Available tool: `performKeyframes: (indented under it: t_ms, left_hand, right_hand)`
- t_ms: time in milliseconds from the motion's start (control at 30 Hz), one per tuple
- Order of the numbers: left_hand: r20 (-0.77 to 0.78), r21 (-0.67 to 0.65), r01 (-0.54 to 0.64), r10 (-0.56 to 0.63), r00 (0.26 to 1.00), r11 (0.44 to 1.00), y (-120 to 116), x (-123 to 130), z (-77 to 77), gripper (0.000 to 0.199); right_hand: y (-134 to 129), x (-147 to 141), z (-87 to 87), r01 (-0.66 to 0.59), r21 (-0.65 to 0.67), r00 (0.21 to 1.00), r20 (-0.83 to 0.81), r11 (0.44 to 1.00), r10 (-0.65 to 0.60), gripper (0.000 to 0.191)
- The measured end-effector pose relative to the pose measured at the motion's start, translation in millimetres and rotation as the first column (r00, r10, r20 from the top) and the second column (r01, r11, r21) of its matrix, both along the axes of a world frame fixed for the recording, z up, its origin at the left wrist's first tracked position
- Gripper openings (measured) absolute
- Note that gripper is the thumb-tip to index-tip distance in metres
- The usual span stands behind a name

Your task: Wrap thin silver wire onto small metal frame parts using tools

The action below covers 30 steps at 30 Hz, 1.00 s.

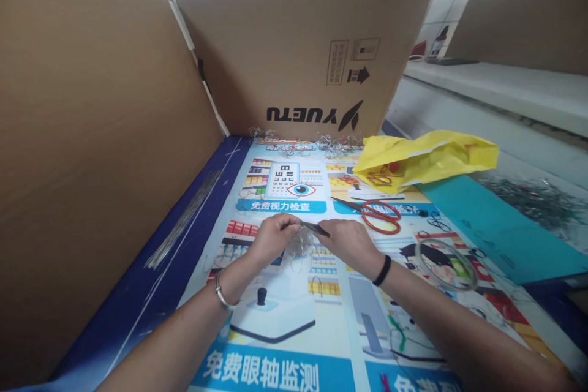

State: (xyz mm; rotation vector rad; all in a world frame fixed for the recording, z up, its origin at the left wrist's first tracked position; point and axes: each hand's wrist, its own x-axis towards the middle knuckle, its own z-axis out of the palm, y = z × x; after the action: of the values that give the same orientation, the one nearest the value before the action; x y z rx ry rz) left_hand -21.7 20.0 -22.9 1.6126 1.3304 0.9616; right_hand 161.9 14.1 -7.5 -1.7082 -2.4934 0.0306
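My left hand (pixel 275 237) and my right hand (pixel 350 244) meet over the middle of a printed poster sheet (pixel 294 331). Stretched between their fingers is a narrow dark strip-like piece (pixel 315 229), too small to name. The left fingers pinch its near end, and the right fingers close around the other end. Just below it lies a loose tangle of thin clear or silvery wire (pixel 301 246). Beyond my right hand rest scissors with red handles (pixel 383 217), their blades pointing left.
Cardboard panels (pixel 294 55) wall off the back and left. A yellow bag (pixel 427 156) lies at the right, near a teal sheet (pixel 500 226) and a heap of thin wires (pixel 537 202). A wire bundle (pixel 184 220) lies along the left edge. A clear ring (pixel 448 263) sits right.
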Motion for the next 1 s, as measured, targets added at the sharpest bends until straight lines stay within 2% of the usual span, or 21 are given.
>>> performKeyframes:
  t_ms: [200, 433, 567, 767, 1000]
  left_hand:
    - [-0.003, 0.008, 0.014, -0.014, 1.0, 1.0, -0.1, -0.5, 0.6, 0.012]
    - [0.009, -0.002, 0.016, -0.016, 1.0, 1.0, -0.5, -0.4, 1.7, 0.01]
    - [0.004, 0.015, 0.005, -0.005, 1.0, 1.0, 0.2, -0.4, 1.3, 0.011]
    - [-0.001, 0.024, -0.031, 0.031, 1.0, 0.999, -0.6, 1.5, 1.4, 0.012]
    - [-0.035, 0.038, -0.115, 0.116, 0.993, 0.993, -6.9, 8.8, 4.2, 0.012]
  right_hand:
    - [1.2, 1.3, -2.0, 0.0, -0.019, 1.0, -0.021, 1.0, -0.001, 0.035]
    - [2.5, 1.9, 1.7, 0.003, -0.083, 1.0, -0.011, 0.997, -0.003, 0.029]
    - [2.3, 4.1, 1.9, -0.024, 0.003, 1.0, 0.004, 1.0, 0.024, 0.026]
    - [-2.8, 2.8, 2.0, -0.081, 0.175, 0.991, 0.12, 0.981, 0.06, 0.013]
    - [-7.5, 0.1, -0.4, -0.076, 0.222, 0.985, 0.168, 0.972, 0.038, 0.013]
